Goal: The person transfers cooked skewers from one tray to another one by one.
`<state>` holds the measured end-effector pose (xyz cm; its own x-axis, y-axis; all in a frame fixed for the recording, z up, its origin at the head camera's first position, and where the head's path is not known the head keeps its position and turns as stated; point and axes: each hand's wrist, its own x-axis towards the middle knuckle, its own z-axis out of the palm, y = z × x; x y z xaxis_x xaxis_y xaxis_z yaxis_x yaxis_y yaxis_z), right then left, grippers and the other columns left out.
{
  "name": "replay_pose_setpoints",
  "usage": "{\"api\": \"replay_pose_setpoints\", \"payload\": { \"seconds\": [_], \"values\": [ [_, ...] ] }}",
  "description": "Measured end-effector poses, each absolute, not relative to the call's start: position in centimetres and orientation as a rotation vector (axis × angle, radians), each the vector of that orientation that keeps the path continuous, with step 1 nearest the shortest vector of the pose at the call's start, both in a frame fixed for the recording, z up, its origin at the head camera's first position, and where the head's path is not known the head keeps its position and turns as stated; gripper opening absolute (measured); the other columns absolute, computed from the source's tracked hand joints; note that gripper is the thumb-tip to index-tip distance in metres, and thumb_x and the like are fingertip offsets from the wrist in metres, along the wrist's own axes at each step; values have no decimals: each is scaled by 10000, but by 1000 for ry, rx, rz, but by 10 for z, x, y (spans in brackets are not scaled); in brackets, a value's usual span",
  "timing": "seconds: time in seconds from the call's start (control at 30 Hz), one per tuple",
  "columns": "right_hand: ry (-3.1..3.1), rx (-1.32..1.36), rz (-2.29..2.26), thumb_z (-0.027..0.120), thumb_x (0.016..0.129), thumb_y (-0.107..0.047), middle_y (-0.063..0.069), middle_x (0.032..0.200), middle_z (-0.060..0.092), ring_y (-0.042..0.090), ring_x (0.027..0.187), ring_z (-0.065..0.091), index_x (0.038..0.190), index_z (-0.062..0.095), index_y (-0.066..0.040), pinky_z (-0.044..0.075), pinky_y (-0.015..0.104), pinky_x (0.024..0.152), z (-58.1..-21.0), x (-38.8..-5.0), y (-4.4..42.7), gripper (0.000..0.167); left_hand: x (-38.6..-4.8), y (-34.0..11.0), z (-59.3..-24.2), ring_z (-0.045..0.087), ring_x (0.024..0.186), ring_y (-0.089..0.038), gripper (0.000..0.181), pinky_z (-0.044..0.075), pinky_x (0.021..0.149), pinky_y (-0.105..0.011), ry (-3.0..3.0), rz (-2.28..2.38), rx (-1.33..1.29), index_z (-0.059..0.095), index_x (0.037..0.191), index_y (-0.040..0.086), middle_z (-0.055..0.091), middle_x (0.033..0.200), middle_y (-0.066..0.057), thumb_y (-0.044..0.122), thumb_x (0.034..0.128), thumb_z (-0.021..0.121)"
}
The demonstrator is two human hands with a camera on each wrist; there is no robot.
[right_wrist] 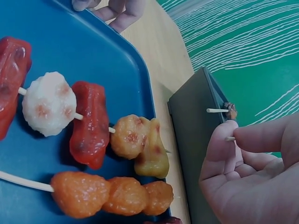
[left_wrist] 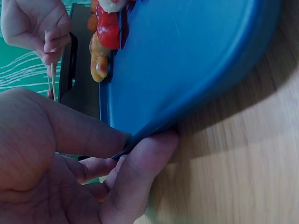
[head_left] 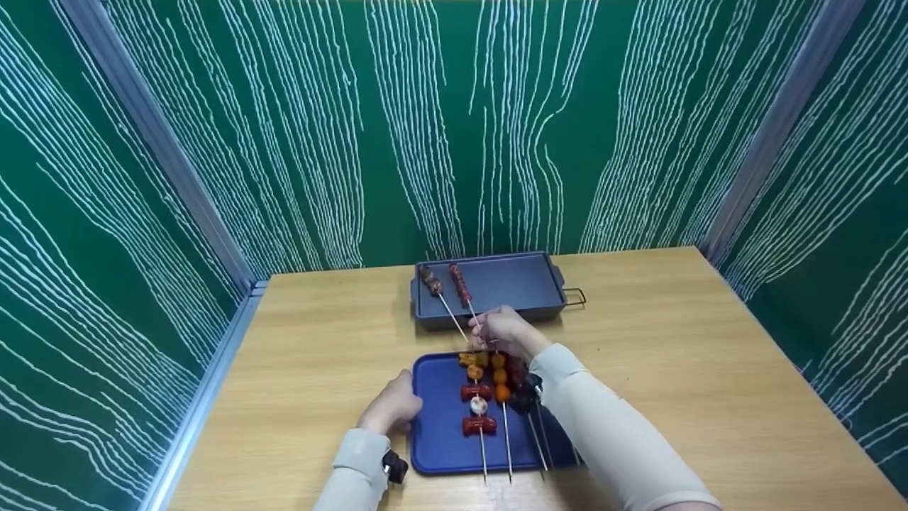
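Observation:
My left hand point(head_left: 392, 404) pinches the left rim of a blue tray point(head_left: 438, 433) between thumb and fingers, plainest in the left wrist view. My right hand point(head_left: 505, 330) pinches the stick of a red skewer point(head_left: 460, 282), whose food end lies on a dark grey grill box point(head_left: 514, 284). To its left on the grill is a brown meat skewer point(head_left: 430, 279), its stick jutting over the front edge. The tray holds a mixed skewer point(head_left: 477, 392) with red, white and yellow pieces, an orange ball skewer point(head_left: 501, 377), and darker skewers point(head_left: 523, 397) partly behind my right forearm.
The grill has a wire handle point(head_left: 576, 297) on its right side. Both stand on a light wooden table point(head_left: 319, 333), the grill behind the tray. Green panels with white streaks point(head_left: 489, 142) enclose the back and sides. Several sticks overhang the tray's near edge.

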<state>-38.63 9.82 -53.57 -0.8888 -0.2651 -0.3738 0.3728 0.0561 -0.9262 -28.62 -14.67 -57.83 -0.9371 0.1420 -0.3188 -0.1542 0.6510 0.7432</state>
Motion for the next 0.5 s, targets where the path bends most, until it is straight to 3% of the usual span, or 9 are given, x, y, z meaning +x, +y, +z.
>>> {"api": "replay_pose_setpoints", "payload": {
  "seconds": [0.2, 0.5],
  "values": [
    [1884, 100, -1893, 453, 917, 166, 40, 820, 592, 145, 646, 547, 1329, 563, 167, 536, 261, 653, -531, -384, 101, 427, -286, -147, -580, 622, 610, -233, 736, 515, 410, -285, 2543, 1183, 11, 199, 1644, -159, 439, 1556, -422, -25, 969, 461],
    [1866, 142, -1908, 458, 941, 143, 28, 823, 617, 131, 638, 556, 1175, 648, 35, 548, 245, 634, -522, -382, 103, 320, -288, -147, -581, 624, 548, -221, 693, 534, 398, -309, 2592, 1109, 45, 273, 1605, -176, 531, 1457, -412, -10, 960, 463]
  ]
}}
